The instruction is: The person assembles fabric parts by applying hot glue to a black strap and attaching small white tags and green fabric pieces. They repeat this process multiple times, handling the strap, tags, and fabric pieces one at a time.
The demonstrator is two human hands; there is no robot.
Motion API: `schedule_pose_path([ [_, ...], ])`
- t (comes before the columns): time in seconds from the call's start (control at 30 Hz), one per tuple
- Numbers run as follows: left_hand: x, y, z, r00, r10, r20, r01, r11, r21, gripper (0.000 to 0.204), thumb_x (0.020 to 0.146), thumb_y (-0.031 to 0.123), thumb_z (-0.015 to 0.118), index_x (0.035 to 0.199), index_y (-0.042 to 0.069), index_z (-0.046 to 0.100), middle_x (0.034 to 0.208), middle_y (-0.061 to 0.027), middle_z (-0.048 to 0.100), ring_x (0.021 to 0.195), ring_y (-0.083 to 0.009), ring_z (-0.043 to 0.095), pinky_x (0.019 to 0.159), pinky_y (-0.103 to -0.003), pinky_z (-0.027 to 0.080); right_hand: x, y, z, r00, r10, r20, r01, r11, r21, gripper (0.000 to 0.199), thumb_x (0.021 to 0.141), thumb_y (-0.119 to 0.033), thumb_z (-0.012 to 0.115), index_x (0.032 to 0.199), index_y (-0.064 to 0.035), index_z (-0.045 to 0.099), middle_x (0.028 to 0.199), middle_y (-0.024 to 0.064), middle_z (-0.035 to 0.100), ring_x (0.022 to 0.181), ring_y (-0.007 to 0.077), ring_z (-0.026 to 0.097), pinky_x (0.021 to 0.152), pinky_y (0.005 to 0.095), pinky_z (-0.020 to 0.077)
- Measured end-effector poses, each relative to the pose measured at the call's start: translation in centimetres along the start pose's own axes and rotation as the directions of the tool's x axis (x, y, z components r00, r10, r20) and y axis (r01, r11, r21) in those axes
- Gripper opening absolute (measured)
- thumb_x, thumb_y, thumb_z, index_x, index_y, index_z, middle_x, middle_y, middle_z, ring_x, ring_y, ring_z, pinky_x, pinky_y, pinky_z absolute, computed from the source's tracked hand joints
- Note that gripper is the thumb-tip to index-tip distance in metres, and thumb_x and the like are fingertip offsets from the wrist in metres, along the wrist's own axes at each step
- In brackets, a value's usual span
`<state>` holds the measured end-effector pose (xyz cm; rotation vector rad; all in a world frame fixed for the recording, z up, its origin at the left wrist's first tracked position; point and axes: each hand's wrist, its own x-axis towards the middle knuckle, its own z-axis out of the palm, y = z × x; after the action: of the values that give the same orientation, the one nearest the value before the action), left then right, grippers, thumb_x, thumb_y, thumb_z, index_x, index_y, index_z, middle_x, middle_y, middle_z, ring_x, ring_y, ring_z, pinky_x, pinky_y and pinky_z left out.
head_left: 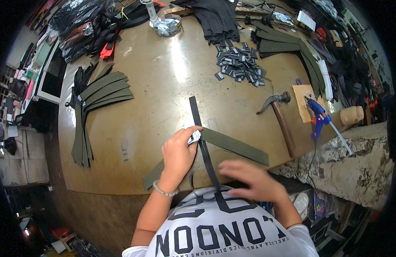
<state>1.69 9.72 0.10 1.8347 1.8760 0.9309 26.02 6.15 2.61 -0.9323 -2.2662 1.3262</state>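
My left hand (179,150), with a beaded bracelet at the wrist, is closed at the spot where an olive webbing strap (238,146) and a narrow black strap (208,163) meet. A small white piece with dark marks (194,137), label-like, shows between its thumb and fingers. The olive strap angles out to both sides, partly hidden under my left forearm. One end of the black strap points away from me; the other runs down to my shirt. My right hand (253,180), smeared by motion, is right of the black strap, fingers stretched and holding nothing visible.
Dark labels (240,64) lie heaped at the far middle. Olive straps are bundled at left (104,90) and far right (287,45). A hammer (283,122), a blue glue gun (320,116) on cardboard and a clear tub (168,26) stand around the brown table (159,85).
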Motion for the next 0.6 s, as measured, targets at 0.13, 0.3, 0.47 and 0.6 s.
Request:
schedule_pose_path([
  [0.13, 0.3, 0.6, 0.0, 0.992, -0.11, -0.068, 0.104, 0.991, -0.081, 0.02, 0.083, 0.005, 0.07, 0.102, 0.011, 0.07, 0.081, -0.0154, 0.068, 0.07, -0.0321, 0.066, 0.064, -0.038, 0.051, -6.2, 6.9, -6.6, 0.032, 0.218, -0.976, -0.354, 0.915, 0.192, 0.023, 0.088, -0.019, 0.075, 0.085, -0.007, 0.056, 0.092, 0.0023, 0.055, 0.085, 0.014, 0.052, 0.082, 0.0271, 0.0435],
  [0.3, -0.3, 0.6, -1.9, 0.983, -0.141, -0.116, 0.114, 0.972, -0.207, 0.014, 0.087, 0.009, 0.07, 0.1, 0.006, 0.068, 0.082, -0.0156, 0.068, 0.071, -0.029, 0.067, 0.064, -0.035, 0.051, -9.8, 14.9, -15.0, 0.102, 0.149, -0.984, -0.295, 0.949, 0.114, 0.052, 0.092, -0.023, 0.072, 0.131, -0.0028, 0.044, 0.106, 0.009, 0.061, 0.096, 0.0147, 0.06, 0.076, 0.0291, 0.0527],
  [0.47, -2.0, -0.1, -2.4, 0.997, -0.074, -0.007, 0.072, 0.979, -0.192, 0.019, 0.085, 0.008, 0.071, 0.104, 0.008, 0.068, 0.094, -0.0174, 0.07, 0.084, -0.0333, 0.07, 0.073, -0.037, 0.055, -4.0, 7.4, -16.3, 0.221, 0.403, -0.888, -0.458, 0.847, 0.271, 0.043, 0.098, -0.022, 0.063, 0.133, -0.0069, 0.042, 0.112, 0.0101, 0.063, 0.078, 0.0117, 0.063, 0.054, 0.0208, 0.0498],
  [0.6, -2.6, -0.5, -1.5, 0.999, -0.051, 0.018, 0.052, 0.998, -0.033, 0.035, 0.077, 0.007, 0.073, 0.11, 0.014, 0.068, 0.092, -0.0117, 0.07, 0.08, -0.0319, 0.068, 0.067, -0.039, 0.054, 2.6, 0.9, -9.8, 0.808, 0.302, -0.506, -0.205, 0.949, 0.238, 0.043, 0.092, -0.024, 0.069, 0.125, -0.0072, 0.047, 0.1, 0.0076, 0.067, 0.085, 0.0152, 0.067, 0.066, 0.0284, 0.0541],
])
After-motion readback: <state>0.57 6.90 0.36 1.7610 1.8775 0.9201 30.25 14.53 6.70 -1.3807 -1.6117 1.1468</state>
